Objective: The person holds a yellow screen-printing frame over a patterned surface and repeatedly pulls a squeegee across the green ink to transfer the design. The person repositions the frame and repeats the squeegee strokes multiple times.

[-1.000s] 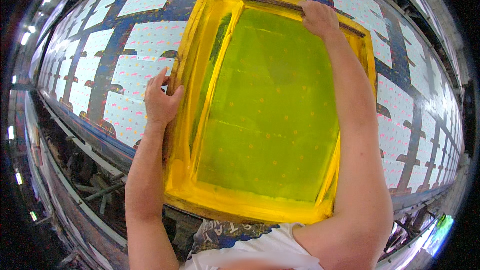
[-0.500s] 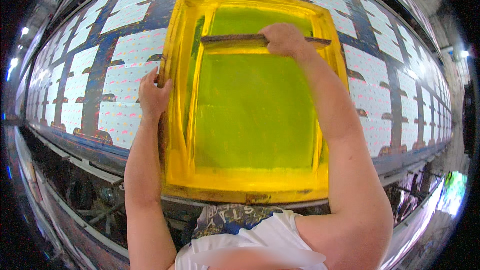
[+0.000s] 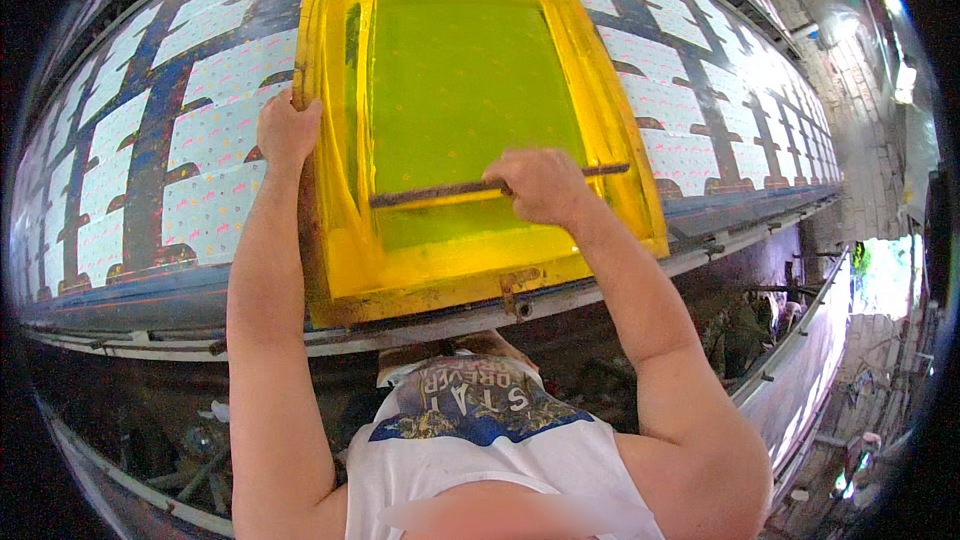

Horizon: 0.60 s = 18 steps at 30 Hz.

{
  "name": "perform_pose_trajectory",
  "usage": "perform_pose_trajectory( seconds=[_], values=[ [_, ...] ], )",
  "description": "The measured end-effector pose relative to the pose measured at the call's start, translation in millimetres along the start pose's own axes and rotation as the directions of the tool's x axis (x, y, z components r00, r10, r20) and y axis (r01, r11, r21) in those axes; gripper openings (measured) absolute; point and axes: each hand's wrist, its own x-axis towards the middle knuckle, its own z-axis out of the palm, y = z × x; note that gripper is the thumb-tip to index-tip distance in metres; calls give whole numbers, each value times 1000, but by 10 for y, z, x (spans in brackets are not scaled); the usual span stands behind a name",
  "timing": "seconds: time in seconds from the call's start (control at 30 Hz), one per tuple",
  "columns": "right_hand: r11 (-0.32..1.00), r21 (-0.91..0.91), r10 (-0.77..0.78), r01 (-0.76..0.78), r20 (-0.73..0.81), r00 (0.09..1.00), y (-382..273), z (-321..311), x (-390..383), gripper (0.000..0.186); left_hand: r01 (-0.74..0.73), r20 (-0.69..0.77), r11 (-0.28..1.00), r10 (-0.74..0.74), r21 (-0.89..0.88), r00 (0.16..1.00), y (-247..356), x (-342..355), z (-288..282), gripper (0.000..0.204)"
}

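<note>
**The right hand (image 3: 545, 187) clenched on a long dark-brown bar (image 3: 430, 194), the left hand (image 3: 289, 128) on a yellow rectangular frame (image 3: 440, 301)**

The right hand is closed in a fist over the bar, knuckles up, its right arm (image 3: 655, 330) bent at the elbow. The left hand curls shut around the frame's left edge (its fingertips are hidden), the left arm (image 3: 270, 310) reaching nearly straight. That makes two hands, one bar, one frame. The bar lies across the lower part of the flat green translucent sheet (image 3: 460, 80) inside the frame, its right end slightly higher. One small rusty metal bracket (image 3: 514, 290) sits at the frame's near edge. The frame rests on a dark-blue, stained tabletop (image 3: 148, 155) bearing rows of white panels (image 3: 225, 130) with small pink and orange motifs, too many to count. The person's white sleeveless shirt (image 3: 430, 465) carries printed lettering.
</note>
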Motion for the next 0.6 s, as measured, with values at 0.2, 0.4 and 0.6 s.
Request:
perform_pose_trajectory(
  seconds=[0.2, 0.4, 0.6],
  values=[
    [1000, -24, -20, 19, -28, 999, -354, 169, -623, 33, -19, 35, 997, 16, 70, 999, 118, -20, -124, 49],
    [987, 84, -120, 134, -160, 980, -490, 334, -1029, 48, 123, 211, 990, -137, 75, 968, 309, -40, -262, 54],
    [950, 159, -226, 267, -238, 945, -278, 420, -1299, 61, 115, 114, 968, -143, 224, 983, 358, -145, -138, 60]
  ],
)
